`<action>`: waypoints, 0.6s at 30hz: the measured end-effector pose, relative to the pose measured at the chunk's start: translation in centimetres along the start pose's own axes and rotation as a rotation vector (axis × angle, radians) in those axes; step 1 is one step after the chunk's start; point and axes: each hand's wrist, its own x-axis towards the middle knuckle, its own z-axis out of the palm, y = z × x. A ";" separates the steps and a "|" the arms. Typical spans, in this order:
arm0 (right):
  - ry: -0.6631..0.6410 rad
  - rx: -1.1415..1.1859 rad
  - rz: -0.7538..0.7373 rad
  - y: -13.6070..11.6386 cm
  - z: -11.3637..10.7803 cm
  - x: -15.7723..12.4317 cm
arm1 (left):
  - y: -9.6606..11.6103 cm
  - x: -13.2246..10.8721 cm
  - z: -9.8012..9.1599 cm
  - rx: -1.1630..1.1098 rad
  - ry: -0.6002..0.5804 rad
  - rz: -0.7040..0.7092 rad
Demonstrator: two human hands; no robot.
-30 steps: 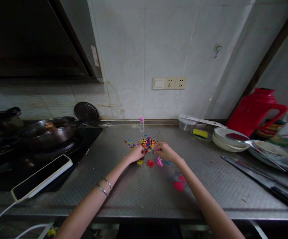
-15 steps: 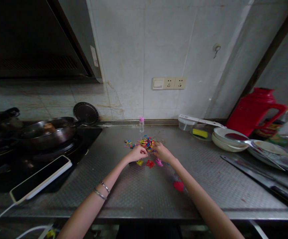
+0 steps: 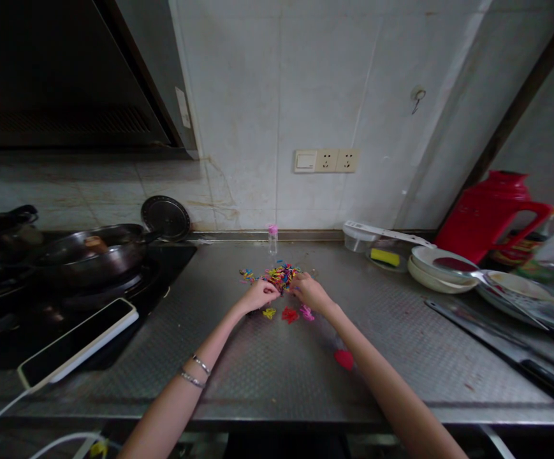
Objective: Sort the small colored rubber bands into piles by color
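A heap of small multicoloured pieces (image 3: 284, 274) lies on the metal counter (image 3: 267, 370). My left hand (image 3: 261, 294) is at its near left edge, fingers pressed together; what they hold, if anything, is too small to tell. My right hand (image 3: 309, 292) touches the right side of the heap, its fingers curled and their tips partly hidden. In front of my hands lie a small yellow pile (image 3: 269, 313), a red pile (image 3: 290, 315) and a pink pile (image 3: 307, 313). Behind the heap stands a small clear bottle (image 3: 273, 242) with a pink cap.
A red heart-shaped item (image 3: 343, 359) lies beside my right forearm. Left are a phone (image 3: 78, 341) and a pan (image 3: 95, 255) on the stove. At right are a yellow sponge (image 3: 385, 257), bowls (image 3: 439, 271), a red jug (image 3: 487, 217) and a long black-handled utensil (image 3: 544, 379).
My left hand has shifted slightly left and up toward the heap. My right hand has barely moved. The three small piles look the same.
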 end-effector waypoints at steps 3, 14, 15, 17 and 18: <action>0.061 0.104 -0.015 0.5 -0.4 -0.2 | -0.1 -0.1 -0.1 -0.018 0.043 -0.036; 0.148 0.334 -0.045 2.7 -2.1 -2.7 | -0.5 0.1 0.2 0.025 0.074 -0.028; 0.135 0.338 -0.040 2.8 -2.1 -3.2 | -0.5 0.2 0.3 0.043 0.075 -0.022; 0.109 0.344 -0.047 3.0 -1.9 -4.0 | -0.3 0.6 0.5 0.092 0.069 0.001; 0.096 0.346 -0.056 3.0 -1.8 -4.4 | -0.2 0.8 0.6 0.122 0.063 0.014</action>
